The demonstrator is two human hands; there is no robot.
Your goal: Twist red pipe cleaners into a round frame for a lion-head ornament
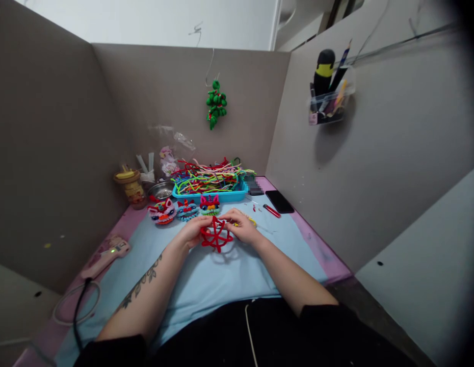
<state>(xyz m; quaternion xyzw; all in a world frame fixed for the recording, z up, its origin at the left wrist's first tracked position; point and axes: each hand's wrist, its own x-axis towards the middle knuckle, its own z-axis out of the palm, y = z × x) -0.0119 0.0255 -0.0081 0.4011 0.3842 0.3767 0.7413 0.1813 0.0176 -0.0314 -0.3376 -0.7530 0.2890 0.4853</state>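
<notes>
Between my two hands, a little above the blue cloth, is a red pipe-cleaner frame (217, 236) with spokes meeting at its middle and a curved rim. My left hand (194, 230) is closed on its left edge. On the upper right edge, the fingers of my right hand (241, 226) pinch the same frame. Just beyond my hands stand finished pipe-cleaner animal heads: a pink and red one (162, 212), a light blue one (187, 209) and a red and green one (210, 205). A yellow-handled tool (252, 222) lies partly hidden behind my right hand.
Many coloured pipe cleaners fill a blue tray (210, 197) at the back. Right of it lie a red cutter (272, 210) and a black phone (280, 201). A pink glue gun (107, 257) with a cable rests at left, near a drink cup (130, 188). Grey partitions (183, 92) enclose the table.
</notes>
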